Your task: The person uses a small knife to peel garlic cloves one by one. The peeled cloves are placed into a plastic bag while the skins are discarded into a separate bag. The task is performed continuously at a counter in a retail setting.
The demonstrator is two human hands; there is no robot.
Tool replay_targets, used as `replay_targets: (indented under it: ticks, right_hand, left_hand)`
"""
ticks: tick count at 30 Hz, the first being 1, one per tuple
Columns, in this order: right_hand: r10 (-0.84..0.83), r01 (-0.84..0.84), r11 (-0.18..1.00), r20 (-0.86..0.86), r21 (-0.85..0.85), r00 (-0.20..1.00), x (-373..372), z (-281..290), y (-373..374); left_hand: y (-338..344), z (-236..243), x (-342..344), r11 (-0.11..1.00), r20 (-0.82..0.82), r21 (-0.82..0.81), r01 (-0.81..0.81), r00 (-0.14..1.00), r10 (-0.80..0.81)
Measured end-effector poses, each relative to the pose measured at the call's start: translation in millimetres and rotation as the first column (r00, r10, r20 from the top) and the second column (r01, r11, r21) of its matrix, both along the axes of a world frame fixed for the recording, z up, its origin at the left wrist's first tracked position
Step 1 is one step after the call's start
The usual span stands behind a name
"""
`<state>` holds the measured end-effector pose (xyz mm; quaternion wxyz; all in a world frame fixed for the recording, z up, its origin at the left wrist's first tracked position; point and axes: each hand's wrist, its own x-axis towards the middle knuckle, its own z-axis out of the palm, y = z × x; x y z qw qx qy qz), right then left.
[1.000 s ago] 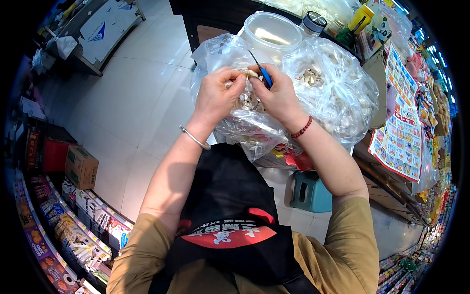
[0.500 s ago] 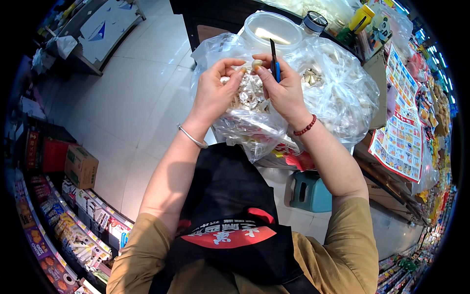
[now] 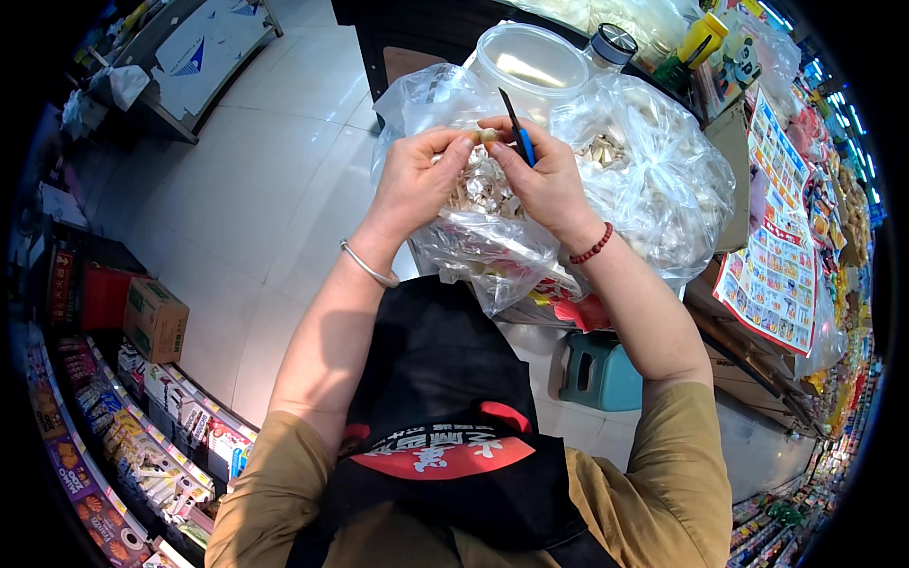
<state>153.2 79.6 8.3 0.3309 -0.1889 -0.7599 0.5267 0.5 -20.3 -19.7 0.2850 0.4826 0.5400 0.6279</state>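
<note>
Lettered apron (image 3: 440, 369), knife (image 3: 526, 145) in right hand (image 3: 546, 177)

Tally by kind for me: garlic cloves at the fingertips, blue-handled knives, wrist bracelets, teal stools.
Garlic clove: 1
Blue-handled knife: 1
Bracelets: 2 (silver bangle, red beaded bracelet)
Teal stool: 1
Total: 5

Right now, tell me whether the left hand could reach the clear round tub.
Probably yes: the tub stands just beyond the left hand, though the blue-handled knife in the right hand points its blade that way.
</note>
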Motion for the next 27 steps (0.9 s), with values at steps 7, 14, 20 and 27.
replay_targets:
  ticks: [7,14,20,27]
  right_hand:
    - [-0.03,0.028,0.998,0.049,0.052,0.998,0.2,-0.8,0.1]
    - [-0.074,0.061,0.981,0.069,0.183,0.995,-0.4,-7.8,3.4]
    - [-0.078,0.054,0.968,0.09,0.245,0.993,0.1,-8.0,3.5]
    - [-0.03,0.023,0.992,0.05,0.126,0.998,-1.5,-3.2,0.0]
  left_hand:
    - [-0.7,4.7,6.3,0.999,0.096,0.018,-0.039,0.995,0.037]
    - [-0.4,7.4,11.4,0.986,-0.089,0.131,-0.1,0.99,0.112]
    - [-0.8,5.2,11.8,0.977,-0.233,0.107,-0.186,0.95,0.206]
    - [-3.9,10.2,12.6,0.98,-0.097,0.023,-0.199,0.975,0.2]
